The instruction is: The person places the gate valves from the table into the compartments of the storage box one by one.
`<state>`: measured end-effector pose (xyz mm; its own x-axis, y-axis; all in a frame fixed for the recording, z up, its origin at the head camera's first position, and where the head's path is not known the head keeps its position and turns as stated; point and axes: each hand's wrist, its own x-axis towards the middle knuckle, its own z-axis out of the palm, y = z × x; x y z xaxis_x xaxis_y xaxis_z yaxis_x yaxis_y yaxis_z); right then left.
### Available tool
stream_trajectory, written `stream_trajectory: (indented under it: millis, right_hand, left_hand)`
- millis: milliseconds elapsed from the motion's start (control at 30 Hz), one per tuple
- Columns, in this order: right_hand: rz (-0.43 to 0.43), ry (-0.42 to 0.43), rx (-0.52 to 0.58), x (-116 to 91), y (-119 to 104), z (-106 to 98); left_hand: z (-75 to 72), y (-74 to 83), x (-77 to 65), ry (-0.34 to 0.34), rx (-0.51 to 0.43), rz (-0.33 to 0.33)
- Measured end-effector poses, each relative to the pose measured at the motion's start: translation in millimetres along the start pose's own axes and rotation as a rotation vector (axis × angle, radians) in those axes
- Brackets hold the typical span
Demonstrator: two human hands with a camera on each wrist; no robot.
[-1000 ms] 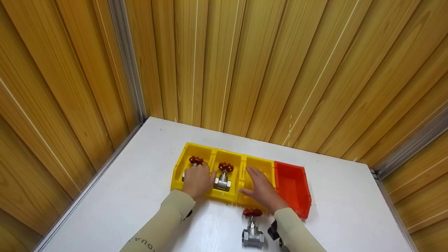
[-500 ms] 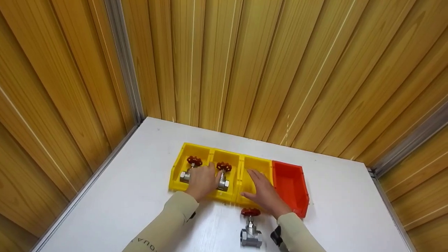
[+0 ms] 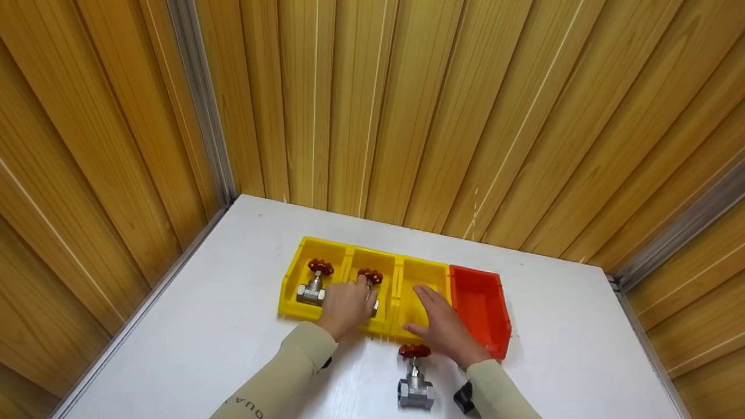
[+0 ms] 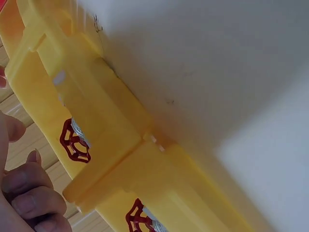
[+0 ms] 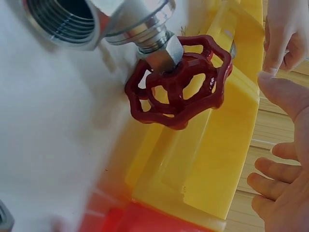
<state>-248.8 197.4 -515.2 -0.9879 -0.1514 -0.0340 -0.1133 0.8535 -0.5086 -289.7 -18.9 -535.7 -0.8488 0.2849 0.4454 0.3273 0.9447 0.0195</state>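
Note:
My left hand point(image 3: 347, 305) hovers over the second yellow bin point(image 3: 381, 256), partly covering a red-wheeled gate valve point(image 3: 372, 274) inside. In the left wrist view, its fingers point(image 4: 36, 191) are loosely bent beside the bins, with nothing between them and the valve's handwheel point(image 4: 67, 126) apart from them. A similar valve point(image 3: 314, 292) lies in the leftmost yellow bin. My right hand point(image 3: 445, 329) is held over the third yellow bin point(image 3: 428, 266), thumb spread from the fingers and nothing held. Below it, a third gate valve point(image 3: 415, 391) stands on the white table.
A red bin point(image 3: 482, 308) adjoins the yellow row on its right. Wood-patterned walls point(image 3: 349, 105) rise behind and beside the table point(image 3: 244, 326), with a grey metal post point(image 3: 206, 105) in the left corner. Part of another metal fitting point(image 5: 5, 217) shows at the right wrist view's edge.
My left hand has moved right, from over the first bin's valve to the second's, leaving the first valve uncovered. My right hand has stayed over the third bin with only slight movement.

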Motion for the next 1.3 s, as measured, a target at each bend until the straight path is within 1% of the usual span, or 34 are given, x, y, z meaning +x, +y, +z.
stream_trajectory:
  millis: [167, 367, 467, 600, 700, 867, 967, 1133, 1200, 1300]
  right_hand:
    - [0.018, 0.003, 0.0, -2.2, 0.8, -0.4]
    - [0.064, -0.016, 0.016, -4.8, 2.7, -1.6]
    - [0.062, -0.02, 0.025, -6.9, 4.5, -1.9]
    - [0.041, -0.014, 0.016, -10.5, 7.7, -2.0]
    - [0.011, -0.005, 0.0, -13.5, 10.6, -2.0]
    - [-0.044, 0.014, -0.057, -19.4, 14.6, -1.5]
    - [-0.056, 0.019, -0.081, -22.7, 16.9, -1.1]
    - [-0.082, 0.028, -0.076, -28.3, 20.0, 0.0]
    - [-0.099, 0.033, -0.074, -31.2, 20.9, 1.0]
    - [-0.117, 0.039, -0.078, -35.9, 22.6, 2.2]
  left_hand:
    - [2.1, 5.0, 1.6, -0.072, -0.046, -0.02]
    - [3.6, 10.5, 2.3, -0.105, -0.054, -0.025]
    - [4.3, 13.2, 2.6, -0.12, -0.048, -0.024]
    - [3.6, 17.5, 3.7, -0.15, -0.033, -0.028]
    - [3.2, 21.0, 3.9, -0.158, -0.028, -0.029]
    - [6.4, 25.7, 2.8, -0.131, -0.011, -0.013]
    - [8.3, 28.2, 2.6, -0.129, -0.017, -0.018]
    - [8.3, 32.9, 4.3, -0.182, -0.041, -0.043]
    - [7.9, 34.9, 5.1, -0.196, -0.041, -0.043]
    - [7.6, 37.6, 6.1, -0.188, -0.045, -0.042]
